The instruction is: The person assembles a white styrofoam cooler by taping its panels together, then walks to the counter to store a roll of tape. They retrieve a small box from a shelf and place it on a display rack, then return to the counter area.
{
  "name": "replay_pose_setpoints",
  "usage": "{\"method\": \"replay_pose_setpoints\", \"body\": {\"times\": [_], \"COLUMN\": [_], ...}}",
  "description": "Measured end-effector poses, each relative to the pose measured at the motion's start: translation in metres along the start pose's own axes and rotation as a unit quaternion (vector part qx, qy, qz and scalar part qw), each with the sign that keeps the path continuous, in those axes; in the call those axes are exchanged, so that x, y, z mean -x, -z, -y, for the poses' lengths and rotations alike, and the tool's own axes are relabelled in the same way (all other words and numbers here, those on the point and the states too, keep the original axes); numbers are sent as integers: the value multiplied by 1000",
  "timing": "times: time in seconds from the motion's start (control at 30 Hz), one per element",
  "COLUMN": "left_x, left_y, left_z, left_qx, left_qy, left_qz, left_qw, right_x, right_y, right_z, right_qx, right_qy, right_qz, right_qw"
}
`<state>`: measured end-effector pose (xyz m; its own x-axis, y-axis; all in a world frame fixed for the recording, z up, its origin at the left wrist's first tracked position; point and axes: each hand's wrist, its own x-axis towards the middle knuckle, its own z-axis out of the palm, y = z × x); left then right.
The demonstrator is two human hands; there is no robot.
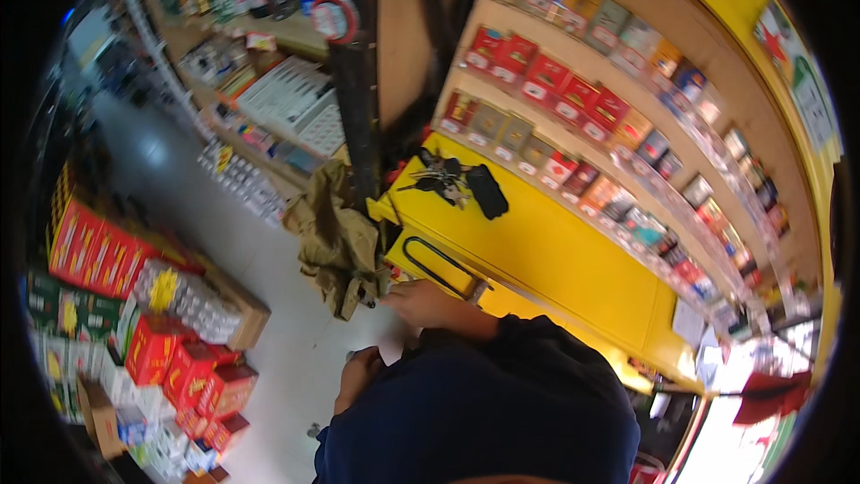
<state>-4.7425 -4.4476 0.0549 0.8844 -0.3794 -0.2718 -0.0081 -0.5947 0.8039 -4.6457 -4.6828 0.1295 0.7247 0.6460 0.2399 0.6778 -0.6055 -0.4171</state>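
Note:
My right hand (pixel 421 302) reaches left beside the lower edge of a crumpled olive-brown cloth item (pixel 336 237), maybe a bag or jacket, which hangs at the counter's corner. Its fingers are bent together and blurred; what they hold, if anything, is hidden. Lower and to the left, my left hand (pixel 356 376) is curled close to my body. A small white piece (pixel 391 350), paper-like, sticks out between the two hands next to the left fingers. Just above my right wrist, a black U-shaped lock (pixel 439 266) is at the yellow counter's front.
On the yellow counter (pixel 555 260) lie a bunch of keys (pixel 439 177) and a black pouch (pixel 486 192). Shelves of small boxes (pixel 555 85) rise behind it. Stacked red cartons (pixel 193 367) stand on the floor at left. A dark upright post (pixel 358 99) stands beyond the cloth.

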Motion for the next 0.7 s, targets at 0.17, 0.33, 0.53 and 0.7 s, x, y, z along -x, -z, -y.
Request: {"method": "replay_pose_setpoints", "body": {"times": [0.17, 0.33, 0.53, 0.7], "left_x": [-15, -29, -39, -40], "left_y": [39, 96, 120, 104], "left_z": [53, 74, 100, 123], "left_qx": [-86, -166, -193, -152], "left_qy": [-12, -97, -90, -151], "left_qz": [61, 124, 205, 255], "left_qw": [994, 973, 955, 943], "right_x": [-9, -16, -16, -4], "right_y": [-8, -17, -31, -45], "right_z": [36, 69, 105, 115], "right_qx": [-4, -8, 33, 45], "right_qy": [-46, -124, -206, -232], "right_qz": [-76, -125, -144, -169], "right_qw": [996, 984, 967, 957]}}
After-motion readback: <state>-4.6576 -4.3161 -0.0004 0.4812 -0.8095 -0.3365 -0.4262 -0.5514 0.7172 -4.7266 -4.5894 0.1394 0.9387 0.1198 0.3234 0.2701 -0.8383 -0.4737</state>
